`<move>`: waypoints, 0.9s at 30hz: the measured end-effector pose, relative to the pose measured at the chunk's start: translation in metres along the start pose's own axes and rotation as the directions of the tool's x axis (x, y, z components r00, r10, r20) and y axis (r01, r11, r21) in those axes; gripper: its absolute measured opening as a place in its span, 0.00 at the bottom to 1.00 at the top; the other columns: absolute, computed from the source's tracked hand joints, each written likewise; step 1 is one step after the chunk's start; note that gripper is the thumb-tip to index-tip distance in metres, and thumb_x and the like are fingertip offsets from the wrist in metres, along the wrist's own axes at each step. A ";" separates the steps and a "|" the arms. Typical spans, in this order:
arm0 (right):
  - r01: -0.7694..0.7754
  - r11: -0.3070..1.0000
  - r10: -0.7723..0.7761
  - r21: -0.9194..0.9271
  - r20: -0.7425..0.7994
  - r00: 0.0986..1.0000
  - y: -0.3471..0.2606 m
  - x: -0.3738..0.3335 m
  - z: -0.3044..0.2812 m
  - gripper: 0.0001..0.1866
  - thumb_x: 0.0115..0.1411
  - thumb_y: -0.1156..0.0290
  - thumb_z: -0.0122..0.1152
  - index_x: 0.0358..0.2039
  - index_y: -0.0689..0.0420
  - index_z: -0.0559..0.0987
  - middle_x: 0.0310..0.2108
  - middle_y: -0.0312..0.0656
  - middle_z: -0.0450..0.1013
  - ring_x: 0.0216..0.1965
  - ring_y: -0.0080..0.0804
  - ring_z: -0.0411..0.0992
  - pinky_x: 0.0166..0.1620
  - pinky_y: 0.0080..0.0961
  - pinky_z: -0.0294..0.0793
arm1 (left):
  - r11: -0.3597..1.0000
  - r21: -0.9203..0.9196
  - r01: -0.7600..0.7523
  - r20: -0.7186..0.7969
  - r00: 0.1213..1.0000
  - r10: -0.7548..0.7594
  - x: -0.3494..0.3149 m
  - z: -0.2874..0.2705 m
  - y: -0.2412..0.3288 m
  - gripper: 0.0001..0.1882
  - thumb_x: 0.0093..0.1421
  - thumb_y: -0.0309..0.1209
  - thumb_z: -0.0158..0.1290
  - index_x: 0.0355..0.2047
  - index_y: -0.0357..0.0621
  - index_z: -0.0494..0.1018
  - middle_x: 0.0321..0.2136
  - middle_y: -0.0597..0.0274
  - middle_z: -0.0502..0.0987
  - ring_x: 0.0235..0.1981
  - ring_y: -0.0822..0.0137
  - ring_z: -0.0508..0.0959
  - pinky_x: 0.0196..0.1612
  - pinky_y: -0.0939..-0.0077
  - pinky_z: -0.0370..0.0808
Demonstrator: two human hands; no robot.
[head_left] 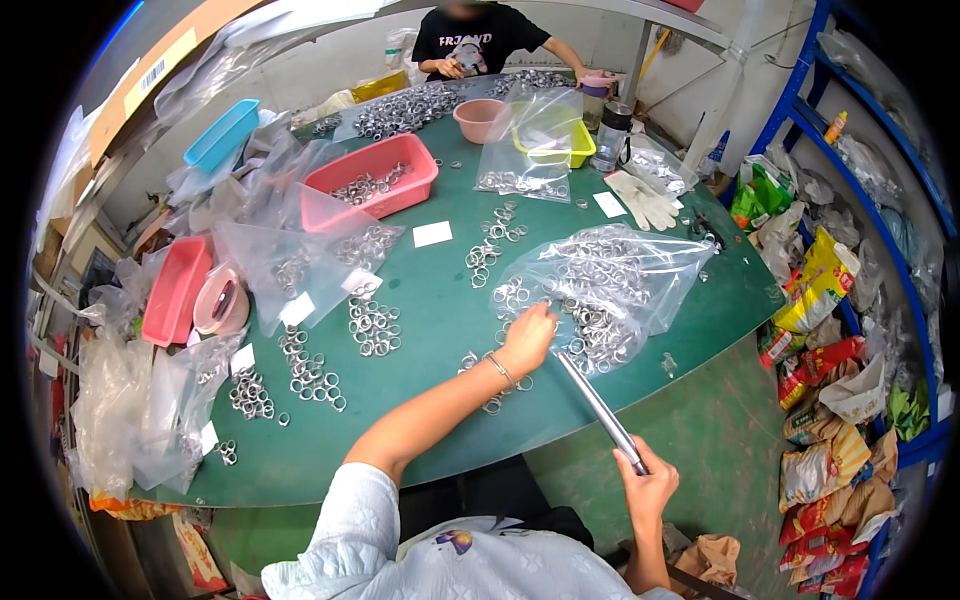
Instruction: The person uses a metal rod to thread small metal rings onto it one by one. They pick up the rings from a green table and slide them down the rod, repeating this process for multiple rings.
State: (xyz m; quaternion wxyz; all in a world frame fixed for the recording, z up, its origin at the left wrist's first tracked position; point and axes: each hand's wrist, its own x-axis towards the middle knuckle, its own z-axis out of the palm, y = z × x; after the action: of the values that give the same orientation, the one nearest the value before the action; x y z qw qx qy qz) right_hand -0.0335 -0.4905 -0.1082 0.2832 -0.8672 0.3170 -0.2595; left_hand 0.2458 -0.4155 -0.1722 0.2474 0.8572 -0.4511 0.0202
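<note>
My right hand (650,484) grips the lower end of a long silver ring mandrel (598,404), whose far end reaches the edge of a clear plastic bag (680,262). Inside and under this bag lie many silver metal rings (598,330). My left hand (530,338) is at the bag's near left side, fingers drawn together above the rings. Whatever those fingers pinch is too small to make out. A few loose rings (492,404) show beside and below my left wrist, partly hidden by it. More rings (482,262) lie in a cluster farther off on the green table (440,300).
Ring groups (374,328) and clear bags with white cards stand at left, near pink bins (410,198). A glove (644,202), a water bottle (611,136) and a yellow-green basket (582,146) sit at far right. Across the table another person (480,45) sits. Blue shelving (790,100) flanks the right.
</note>
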 end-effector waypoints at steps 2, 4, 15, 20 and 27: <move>-0.001 1.000 0.001 0.019 0.005 1.000 0.001 -0.001 0.001 0.15 0.43 0.68 0.70 0.33 0.56 0.82 0.13 0.41 0.66 0.12 0.26 0.63 0.20 0.23 0.63 | 0.981 -0.189 0.037 -0.079 0.995 -0.053 -0.004 0.002 -0.006 0.17 0.49 0.26 0.58 0.40 0.36 0.72 0.34 0.53 0.74 0.37 0.55 0.75 0.40 0.68 0.73; -0.010 0.999 0.011 0.049 -0.008 1.000 0.005 -0.002 0.001 0.15 0.43 0.69 0.70 0.34 0.57 0.81 0.13 0.41 0.66 0.13 0.25 0.63 0.20 0.22 0.63 | 0.857 -0.516 0.002 -0.156 0.983 -0.096 -0.009 -0.022 0.008 0.16 0.49 0.25 0.57 0.40 0.36 0.72 0.31 0.54 0.73 0.35 0.58 0.75 0.38 0.71 0.73; 0.126 0.959 -0.146 0.253 0.061 0.987 -0.010 -0.003 0.003 0.16 0.42 0.74 0.70 0.35 0.59 0.81 0.14 0.39 0.68 0.13 0.20 0.62 0.20 0.18 0.61 | -0.314 -0.899 0.307 0.380 0.902 -0.205 -0.105 -0.102 0.018 0.17 0.62 0.31 0.49 0.49 0.33 0.68 0.39 0.56 0.75 0.41 0.67 0.77 0.43 0.79 0.75; 0.304 0.940 -0.322 0.158 0.106 0.941 -0.007 0.000 -0.002 0.17 0.40 0.71 0.72 0.34 0.56 0.81 0.11 0.37 0.65 0.11 0.26 0.61 0.19 0.22 0.60 | -0.038 -0.950 0.309 0.308 0.912 -0.270 -0.123 -0.107 0.018 0.15 0.61 0.32 0.51 0.43 0.31 0.73 0.33 0.58 0.77 0.33 0.71 0.77 0.39 0.81 0.75; 0.434 0.893 -0.445 0.117 0.099 0.890 -0.020 -0.001 -0.001 0.18 0.39 0.68 0.72 0.34 0.54 0.82 0.10 0.34 0.63 0.11 0.25 0.61 0.18 0.23 0.57 | 0.168 -0.944 0.285 0.221 0.921 -0.321 -0.134 -0.111 0.051 0.13 0.59 0.29 0.53 0.43 0.36 0.74 0.29 0.64 0.74 0.28 0.76 0.72 0.35 0.82 0.71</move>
State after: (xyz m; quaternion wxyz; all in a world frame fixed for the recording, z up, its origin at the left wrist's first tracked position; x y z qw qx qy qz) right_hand -0.0268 -0.4778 -0.0947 0.2757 -0.9167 0.0822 -0.2774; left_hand 0.1477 -0.2884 -0.0883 0.7256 0.5924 -0.1836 -0.2981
